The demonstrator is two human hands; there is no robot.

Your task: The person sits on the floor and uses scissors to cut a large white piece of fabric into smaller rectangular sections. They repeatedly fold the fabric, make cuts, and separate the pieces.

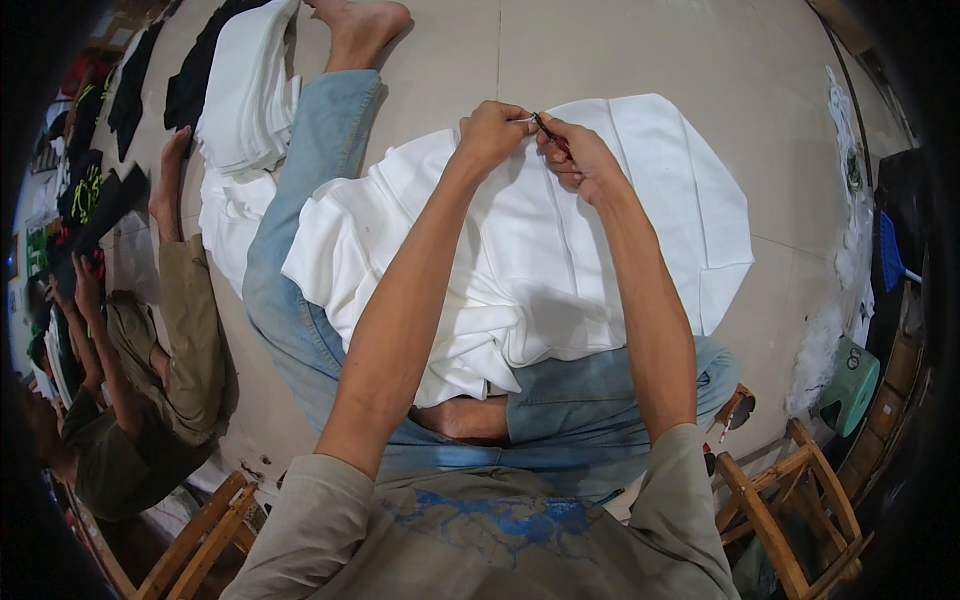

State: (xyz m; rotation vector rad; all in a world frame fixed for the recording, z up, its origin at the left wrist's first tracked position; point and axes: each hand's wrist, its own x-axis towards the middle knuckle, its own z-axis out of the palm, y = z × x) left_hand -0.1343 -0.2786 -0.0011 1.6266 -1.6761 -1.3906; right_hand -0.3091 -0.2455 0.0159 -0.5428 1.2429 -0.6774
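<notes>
Pinching a thin white strand [522,121] in my left hand [490,134], red-and-black snips [560,146] gripped in my right hand [588,165]. White fabric [650,190] is spread over my jeans [570,392] and the floor [640,50], so looks unfinished; folded white stack [243,95] to my left. Can't tell what's left.

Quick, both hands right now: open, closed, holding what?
Left hand: closed, pinching a thin white piece; thread or cloth edge, can't tell.
Right hand: closed around a small red-and-black tool, possibly snips.
</notes>
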